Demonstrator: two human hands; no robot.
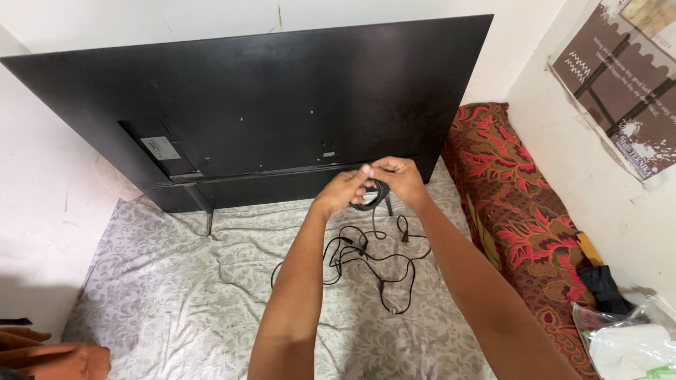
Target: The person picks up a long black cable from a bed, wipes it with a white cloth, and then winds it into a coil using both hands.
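Black power cable (366, 257), partly coiled, held between both hands above a bed. The left hand (343, 191) and the right hand (403, 177) meet at the centre of the view, each closed around a small bundle of loops (373, 195) gathered at the cable's upper end. The remainder hangs from the bundle toward 6 o'clock and lies in loose tangles on the grey patterned bedsheet (176, 295); a plug (404, 233) rests at 5 o'clock of the hands.

The cable appears light, limp and thin; it would likely sag and snag on itself, so the gathered loops seem the surest place to hold, pinched across all turns at once. Its sheath looks smooth and matt, probably not fragile.

At 12 o'clock of the hands, the black rear panel of a flat television (282, 105) leans against the wall. A red floral cushion (517, 211) lies at 3 o'clock, with a clear plastic bag (627, 338) farther toward 4 o'clock.
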